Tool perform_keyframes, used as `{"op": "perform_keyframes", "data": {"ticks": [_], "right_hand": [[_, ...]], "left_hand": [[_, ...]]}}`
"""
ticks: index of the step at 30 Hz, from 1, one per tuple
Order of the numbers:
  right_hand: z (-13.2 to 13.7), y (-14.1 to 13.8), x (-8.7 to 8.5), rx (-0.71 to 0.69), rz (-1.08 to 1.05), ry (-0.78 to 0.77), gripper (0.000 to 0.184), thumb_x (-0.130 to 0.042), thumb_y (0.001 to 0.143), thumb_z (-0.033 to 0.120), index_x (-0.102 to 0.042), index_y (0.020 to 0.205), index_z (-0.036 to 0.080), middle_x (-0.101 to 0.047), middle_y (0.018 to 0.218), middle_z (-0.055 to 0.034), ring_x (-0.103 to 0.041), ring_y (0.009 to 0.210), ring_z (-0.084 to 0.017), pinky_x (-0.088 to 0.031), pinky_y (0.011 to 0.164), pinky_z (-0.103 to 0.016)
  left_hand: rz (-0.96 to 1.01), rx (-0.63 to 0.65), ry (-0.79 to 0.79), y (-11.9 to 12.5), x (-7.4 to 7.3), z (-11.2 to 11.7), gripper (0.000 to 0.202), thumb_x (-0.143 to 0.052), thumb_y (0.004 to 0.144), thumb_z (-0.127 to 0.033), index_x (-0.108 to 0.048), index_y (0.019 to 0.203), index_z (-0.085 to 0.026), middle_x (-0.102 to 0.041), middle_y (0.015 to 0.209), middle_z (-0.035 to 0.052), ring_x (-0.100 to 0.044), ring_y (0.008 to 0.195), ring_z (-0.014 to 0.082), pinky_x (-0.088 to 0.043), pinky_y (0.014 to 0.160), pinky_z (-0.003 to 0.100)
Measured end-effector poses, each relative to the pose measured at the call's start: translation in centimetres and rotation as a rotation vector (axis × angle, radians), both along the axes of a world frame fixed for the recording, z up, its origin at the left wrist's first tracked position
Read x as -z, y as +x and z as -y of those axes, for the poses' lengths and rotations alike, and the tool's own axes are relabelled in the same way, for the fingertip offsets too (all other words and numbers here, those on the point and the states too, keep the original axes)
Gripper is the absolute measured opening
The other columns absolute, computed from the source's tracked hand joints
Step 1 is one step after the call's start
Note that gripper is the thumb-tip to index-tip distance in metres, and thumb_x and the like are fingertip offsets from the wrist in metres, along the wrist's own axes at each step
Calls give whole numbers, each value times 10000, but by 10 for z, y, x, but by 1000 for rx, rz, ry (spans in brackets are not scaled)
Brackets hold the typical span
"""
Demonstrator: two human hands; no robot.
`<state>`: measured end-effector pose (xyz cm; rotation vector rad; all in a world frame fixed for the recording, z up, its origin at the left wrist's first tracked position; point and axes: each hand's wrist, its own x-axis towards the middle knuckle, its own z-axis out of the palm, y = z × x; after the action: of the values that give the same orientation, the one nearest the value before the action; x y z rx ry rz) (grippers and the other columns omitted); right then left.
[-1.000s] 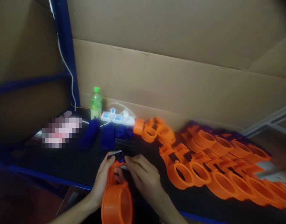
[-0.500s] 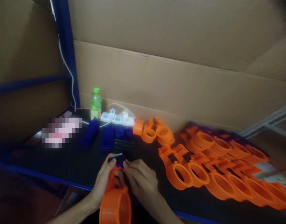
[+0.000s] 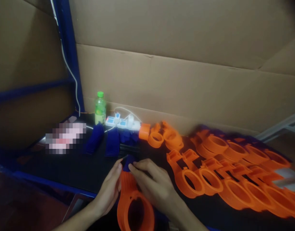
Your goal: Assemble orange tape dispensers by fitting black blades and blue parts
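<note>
An orange ring-shaped plastic part point(image 3: 134, 205) is held upright near the front edge of the black table point(image 3: 72, 170). My left hand point(image 3: 109, 191) grips its stem from the left. My right hand point(image 3: 154, 184) closes on the stem's top from the right, its fingertips pinching a small dark blue piece point(image 3: 127, 162) seated at the top of the orange part. Both hands' fingers are curled shut around these pieces.
Many more orange ring parts point(image 3: 222, 170) lie in rows over the right half of the table. Dark blue pieces point(image 3: 106, 142) are stacked behind my hands. A green-capped bottle point(image 3: 99, 108) and a white power strip point(image 3: 122, 122) stand by the cardboard wall point(image 3: 176, 86).
The orange part has tipped so its ring opening faces the camera more, and it has shifted slightly right. The blue piece now sits on its top between my fingertips.
</note>
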<state>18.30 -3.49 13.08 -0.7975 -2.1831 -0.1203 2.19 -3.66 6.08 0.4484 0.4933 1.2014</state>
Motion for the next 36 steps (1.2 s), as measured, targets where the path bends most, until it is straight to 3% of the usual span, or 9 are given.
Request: {"op": "perform_keyframes", "data": {"ticks": [5,8,12,15,18,23,28,32,36], "right_hand": [[-1,-4,-16,-5,142,-91,201,-509,972,136,-686,1068,150,-698,937,-85,-678,827,-152,-572,663,-242],[7,-11,-25,-32,199,-91,189,-523,957,109,-691,1028,157,-711,1005,-77,-672,859,-152,-553,680,-248],[7,-22,-36,-47,-1,-246,118,-574,956,196,-691,973,187,-728,926,-24,-671,805,-118,-524,679,-219],[-20,-34,-37,109,-182,-467,204,-499,1001,315,-646,946,185,-684,755,11,-627,634,-83,-489,607,-196],[-65,-48,-27,303,0,-592,191,-511,981,384,-584,1030,215,-684,839,24,-646,740,-100,-474,677,-209],[-125,-68,-3,451,120,-628,348,-634,881,402,-502,1146,220,-685,885,-27,-663,827,-211,-450,745,-309],[-145,-75,8,512,168,-644,400,-652,854,323,-459,1185,208,-682,903,-62,-662,902,-266,-442,785,-340],[-148,-72,6,501,147,-623,356,-605,880,265,-461,1198,200,-680,886,-48,-660,848,-222,-441,755,-303],[-145,-64,-10,485,64,-550,403,-577,902,272,-459,1276,179,-680,860,-25,-642,777,-171,-433,701,-258]], "left_hand": [[-13,9,-17,-4,4,-2,412,-665,878,-448,-692,1179,-167,-771,977,91,-687,1040,285,-475,990,417],[18,66,-31,-6,4,1,427,-673,867,-450,-695,1173,-153,-772,926,100,-701,999,295,-494,963,417],[28,73,-100,-7,0,2,419,-735,817,-387,-683,1170,-167,-777,956,98,-731,918,284,-536,886,393],[13,97,-166,-8,-4,2,427,-739,809,-411,-675,1136,-144,-777,875,103,-743,787,279,-570,754,384],[5,122,-199,-9,-5,1,443,-735,806,-443,-667,1105,-123,-767,849,109,-734,703,272,-573,671,379],[-24,107,-141,-9,0,1,435,-729,813,-428,-652,1120,-129,-762,910,133,-736,760,297,-576,649,392],[-34,73,-140,-8,-2,1,410,-730,811,-440,-653,1088,-147,-757,922,131,-736,788,302,-577,689,414],[-46,72,-159,-9,-7,0,463,-696,824,-487,-664,1117,-131,-743,901,124,-725,752,296,-572,665,414],[-18,90,-149,-8,-6,-2,490,-663,846,-501,-666,1161,-125,-735,928,132,-717,753,290,-565,680,417]]}}
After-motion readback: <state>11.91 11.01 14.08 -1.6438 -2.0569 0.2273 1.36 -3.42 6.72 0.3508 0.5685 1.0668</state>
